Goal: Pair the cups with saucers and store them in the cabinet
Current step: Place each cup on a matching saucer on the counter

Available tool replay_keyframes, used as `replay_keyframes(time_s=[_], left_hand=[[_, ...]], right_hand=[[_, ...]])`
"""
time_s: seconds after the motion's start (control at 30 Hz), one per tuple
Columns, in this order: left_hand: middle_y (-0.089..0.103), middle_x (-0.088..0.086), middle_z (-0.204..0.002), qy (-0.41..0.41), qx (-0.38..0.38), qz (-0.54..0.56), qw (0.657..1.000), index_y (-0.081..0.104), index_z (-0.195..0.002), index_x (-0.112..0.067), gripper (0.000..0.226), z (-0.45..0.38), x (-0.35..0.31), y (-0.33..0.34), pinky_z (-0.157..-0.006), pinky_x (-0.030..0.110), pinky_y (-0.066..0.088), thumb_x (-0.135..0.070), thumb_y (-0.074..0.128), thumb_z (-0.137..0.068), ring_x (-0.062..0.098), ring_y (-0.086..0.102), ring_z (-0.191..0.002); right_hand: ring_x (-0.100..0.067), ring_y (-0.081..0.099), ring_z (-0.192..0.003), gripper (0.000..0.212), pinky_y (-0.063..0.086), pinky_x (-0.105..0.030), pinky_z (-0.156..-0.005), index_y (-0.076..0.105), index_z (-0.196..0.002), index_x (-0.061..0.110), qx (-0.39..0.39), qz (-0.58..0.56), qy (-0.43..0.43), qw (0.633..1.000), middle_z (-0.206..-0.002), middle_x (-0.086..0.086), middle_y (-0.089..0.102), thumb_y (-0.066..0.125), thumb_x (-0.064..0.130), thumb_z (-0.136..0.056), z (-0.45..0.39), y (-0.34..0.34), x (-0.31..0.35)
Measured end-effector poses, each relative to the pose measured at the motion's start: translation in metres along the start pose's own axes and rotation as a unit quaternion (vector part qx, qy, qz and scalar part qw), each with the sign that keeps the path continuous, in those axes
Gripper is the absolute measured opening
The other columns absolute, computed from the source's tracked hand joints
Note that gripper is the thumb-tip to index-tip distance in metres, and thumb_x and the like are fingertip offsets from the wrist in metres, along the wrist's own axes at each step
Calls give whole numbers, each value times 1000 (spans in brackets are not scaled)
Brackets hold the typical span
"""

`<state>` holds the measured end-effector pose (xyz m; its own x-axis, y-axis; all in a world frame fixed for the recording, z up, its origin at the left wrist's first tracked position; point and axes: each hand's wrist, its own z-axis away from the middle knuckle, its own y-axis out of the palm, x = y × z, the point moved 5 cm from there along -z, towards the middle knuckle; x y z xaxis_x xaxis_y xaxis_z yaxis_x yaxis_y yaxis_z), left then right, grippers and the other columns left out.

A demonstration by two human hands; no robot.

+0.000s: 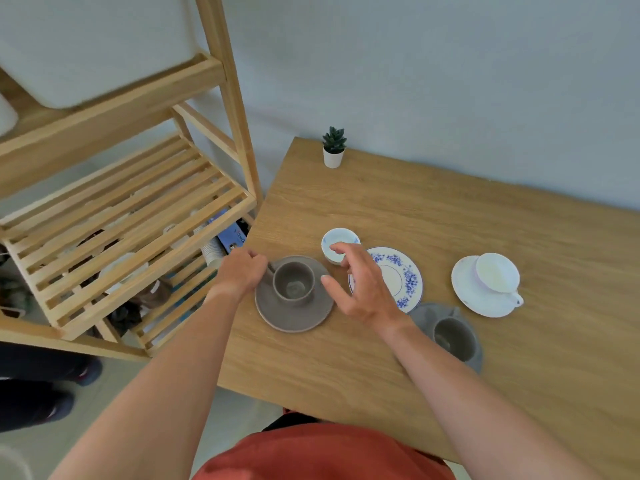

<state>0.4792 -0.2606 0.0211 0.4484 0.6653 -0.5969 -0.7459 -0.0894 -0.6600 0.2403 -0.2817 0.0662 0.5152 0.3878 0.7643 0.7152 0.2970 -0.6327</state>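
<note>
A brown cup [293, 283] stands on a brown saucer [294, 315] near the table's left edge. My left hand [242, 270] has curled fingers at the saucer's left rim and the cup's handle; what it grips is hidden. My right hand [360, 282] hovers open just right of the brown cup, fingers spread. Behind it sit a small blue-and-white cup [337, 239] and a blue-flowered saucer [403, 280]. A grey cup [453, 337] stands on a grey saucer [424, 318]. A white cup [497, 273] stands on a white saucer [467, 289].
The wooden slatted cabinet [114, 216] stands left of the table [450, 216], its middle shelf bare, lower shelves holding assorted items. A small potted plant [333, 148] sits at the table's far corner. Someone's dark shoes [45, 386] are on the floor at left.
</note>
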Motion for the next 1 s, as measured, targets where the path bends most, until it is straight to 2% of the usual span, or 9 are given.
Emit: replay_keyframes(time_s=[0.13, 0.2, 0.33, 0.43, 0.5, 0.63, 0.77, 0.87, 1.0], left_hand=[[62, 9, -107, 33, -29, -2, 999, 64, -109, -11, 31, -2, -40, 6, -83, 35, 43, -25, 47, -88, 26, 55, -100], [63, 1, -109, 87, -42, 4, 995, 64, -114, -17, 34, 3, -67, 10, -94, 37, 47, -29, 51, -85, 21, 56, -104], [54, 1, -127, 200, 41, -55, 977, 55, -128, -22, 50, 17, -117, 42, -102, 37, 43, -34, 66, -81, 21, 51, -122], [40, 6, -145, 255, 108, -150, 949, 35, -145, -23, 88, 26, -134, 70, -110, 42, 35, -42, 77, -70, 28, 35, -137], [34, 8, -149, 281, 116, -231, 924, 25, -150, -22, 103, 29, -138, 81, -112, 46, 32, -42, 81, -66, 32, 30, -139], [38, 12, -145, 307, 85, -313, 895, 28, -149, -19, 92, 24, -141, 90, -108, 46, 35, -27, 77, -71, 33, 35, -134], [43, 10, -136, 300, 76, -279, 909, 41, -139, -19, 77, 14, -139, 93, -100, 44, 42, -22, 78, -71, 31, 40, -128], [40, 13, -132, 306, 46, -204, 929, 44, -137, -17, 80, 11, -142, 93, -96, 41, 44, -28, 82, -68, 32, 42, -123], [36, 11, -132, 342, 63, -143, 927, 44, -140, -18, 86, 13, -154, 101, -97, 34, 44, -28, 84, -65, 29, 45, -121]], right_hand=[[-20, 51, -115, 37, 39, -24, -92, 54, -128, 10, -93, 86, 106, 986, -124, -4, 55, 56, 18, -92, -3, -36, -30], [-28, 44, -125, 46, 38, -33, -100, 52, -132, 12, -35, 189, 212, 958, -131, -8, 47, 58, 26, -88, 0, -46, -49], [-34, 23, -143, 110, 26, -44, -114, 21, -154, 20, 149, 282, 348, 882, -154, -13, 20, 69, 65, -67, 18, -44, -70], [-35, 10, -150, 131, 19, -48, -119, 4, -159, 23, 188, 273, 362, 871, -161, -13, 2, 75, 71, -59, 23, -42, -76], [-34, 12, -149, 136, 21, -48, -118, 4, -158, 19, 176, 268, 355, 878, -160, -13, 7, 79, 70, -56, 22, -43, -78], [-29, 22, -145, 142, 30, -44, -115, 7, -157, 9, 131, 251, 350, 893, -155, -10, 22, 80, 73, -53, 17, -49, -84], [-30, 18, -147, 142, 29, -40, -115, 2, -158, 11, 123, 195, 376, 898, -155, -14, 18, 86, 63, -56, 15, -56, -89], [-30, 17, -147, 139, 35, -41, -111, 0, -159, 15, 161, 181, 376, 895, -153, -15, 16, 90, 50, -59, 9, -62, -91], [-28, 15, -149, 141, 34, -42, -115, 1, -159, 14, 137, 155, 380, 901, -157, -13, 13, 92, 48, -57, 5, -66, -97]])
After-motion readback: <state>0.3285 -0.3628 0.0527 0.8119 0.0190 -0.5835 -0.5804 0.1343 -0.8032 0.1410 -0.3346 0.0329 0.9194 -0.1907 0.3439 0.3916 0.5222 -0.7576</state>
